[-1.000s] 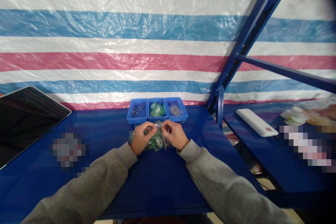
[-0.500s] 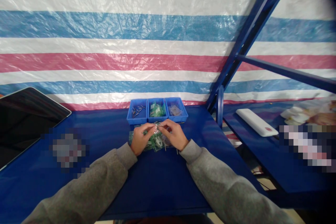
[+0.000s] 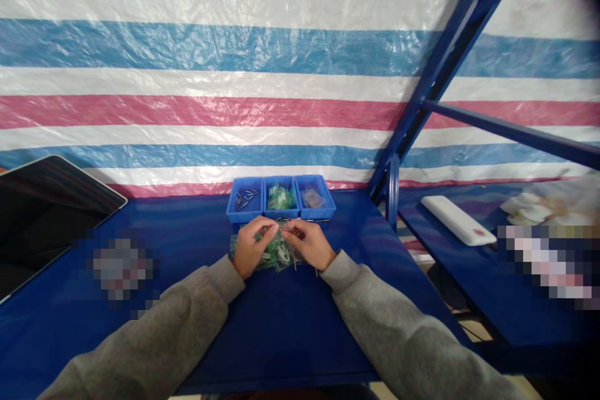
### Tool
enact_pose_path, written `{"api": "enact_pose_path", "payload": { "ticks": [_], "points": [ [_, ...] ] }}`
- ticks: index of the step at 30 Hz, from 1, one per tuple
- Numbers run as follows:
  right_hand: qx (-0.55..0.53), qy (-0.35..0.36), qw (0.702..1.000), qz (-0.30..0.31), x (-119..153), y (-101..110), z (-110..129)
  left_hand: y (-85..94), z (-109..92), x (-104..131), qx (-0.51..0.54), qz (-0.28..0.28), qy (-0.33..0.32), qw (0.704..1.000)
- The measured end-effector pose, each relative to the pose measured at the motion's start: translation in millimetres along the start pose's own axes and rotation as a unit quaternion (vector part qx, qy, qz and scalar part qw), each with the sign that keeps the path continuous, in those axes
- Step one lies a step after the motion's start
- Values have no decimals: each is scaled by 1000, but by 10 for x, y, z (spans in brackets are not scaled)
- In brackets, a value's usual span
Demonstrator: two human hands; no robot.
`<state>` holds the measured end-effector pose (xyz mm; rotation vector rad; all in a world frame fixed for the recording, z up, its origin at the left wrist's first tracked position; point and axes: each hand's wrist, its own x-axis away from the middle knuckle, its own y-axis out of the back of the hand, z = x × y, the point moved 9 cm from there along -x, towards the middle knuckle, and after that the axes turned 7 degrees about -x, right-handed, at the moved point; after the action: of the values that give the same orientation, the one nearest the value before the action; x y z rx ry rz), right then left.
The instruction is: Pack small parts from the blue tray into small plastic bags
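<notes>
the left hand (image 3: 252,248) and the right hand (image 3: 316,247) meet over the blue table (image 3: 281,325); each has thumb and fingertips drawn narrow, pinching a small shiny piece (image 3: 280,229) between them, too small and too covered to identify; below and around the hands lies a loose heap of green packets (image 3: 280,255), partly hidden by the fingers; just behind the heap, side by side, are a left bin (image 3: 246,217) with slim metal pieces (image 3: 241,200), a middle bin (image 3: 282,214) with more green packets, and a right bin (image 3: 320,213) with clear packets (image 3: 313,198);

the small piece looks very light and probably slick, best taken at its edges with a gentle fingertip pinch; the packets look soft and thin, likely to crease, slide or cling together, so a raised corner should give the surest hold; the metal pieces look stiff and smooth, apt to roll, and would suit a pinch around the middle
</notes>
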<state>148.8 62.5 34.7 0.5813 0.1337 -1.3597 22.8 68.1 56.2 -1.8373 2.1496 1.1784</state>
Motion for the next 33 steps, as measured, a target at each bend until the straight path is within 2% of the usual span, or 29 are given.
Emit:
{"api": "enact_pose_path", "payload": {
  "ticks": [5,9,14,19,26,33],
  "points": [
    [16,-3,1000,-5,-1,4,-17,-64,32,-3,15,30,19,999],
    [-9,-17,999,-31,-4,49,-73,-88,78,-3,13,36,35,999],
    [-34,-28,997,-55,-1,94,-114,-75,68,1,11,28,20,999],
    [-23,-24,999,-26,-1,44,-82,-29,34,-4,-2,13,7,1000],
    [12,-8,999,-52,-1,106,5,-99,24,-23,-7,52,7,999],
    [-14,-38,996,-79,1,165,-75,-172,7,-7,-39,89,17,995]
  ]
}}
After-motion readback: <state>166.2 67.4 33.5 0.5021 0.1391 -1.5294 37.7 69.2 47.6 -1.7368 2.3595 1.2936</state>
